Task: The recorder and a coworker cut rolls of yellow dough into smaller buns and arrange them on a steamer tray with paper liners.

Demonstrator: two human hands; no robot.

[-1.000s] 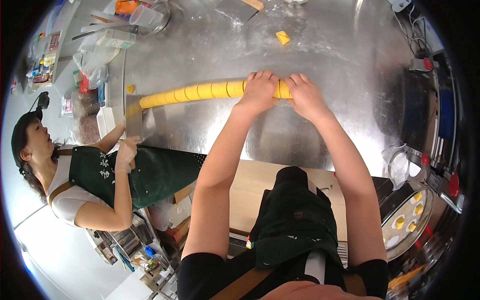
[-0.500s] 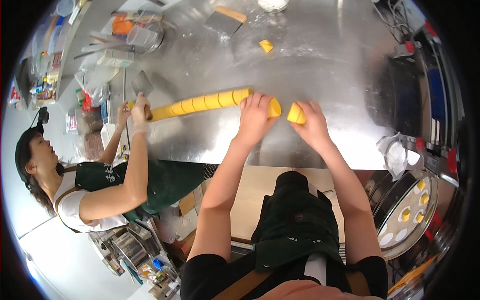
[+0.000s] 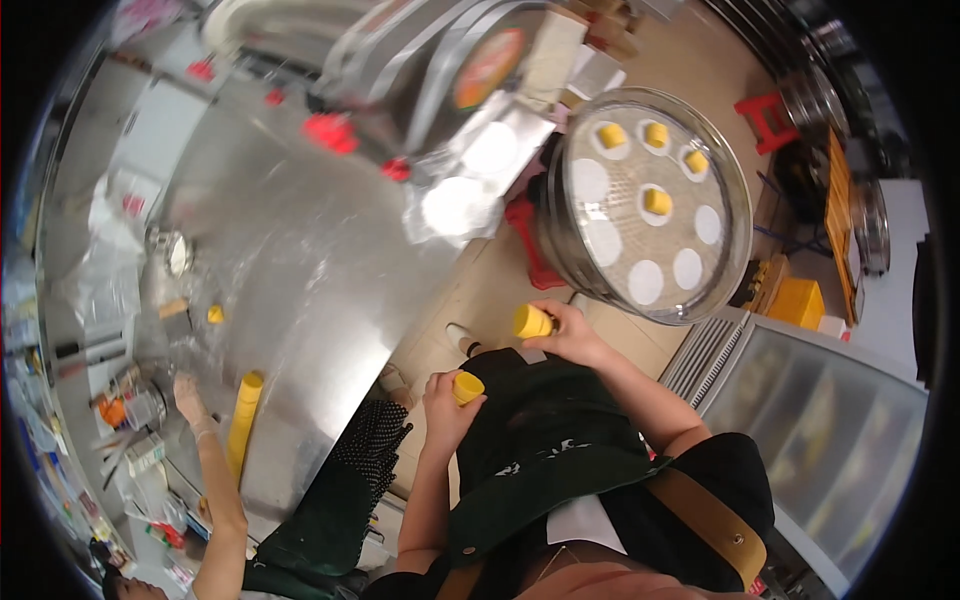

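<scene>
My left hand (image 3: pixel 450 412) is closed around a yellow dough piece (image 3: pixel 467 388), its round cut face showing. To its right and a little higher, my right hand (image 3: pixel 574 336) grips yellow dough pieces (image 3: pixel 532 321) at their side. Both hands are off the table, in front of my apron. Beyond my right hand stands a round steamer tray (image 3: pixel 740 262) lined with white paper rounds. Several yellow dough pieces (image 3: pixel 656 202) sit on some of the rounds; others are bare. A yellow dough log (image 3: pixel 243 425) lies on the steel table (image 3: pixel 310 290) to the left.
At the left, a co-worker's gloved hand (image 3: pixel 190 396) reaches over the table near a dough scraper (image 3: pixel 174 314). A small dough scrap (image 3: pixel 215 314) lies close by. White paper rounds (image 3: pixel 460 207) in plastic rest at the table corner. A glass-topped freezer (image 3: pixel 830 430) stands right.
My view has turned right, toward the steamer tray. Both hands have left the table, carrying dough pieces away from the log. The co-worker's hand has moved from the log toward the scraper.
</scene>
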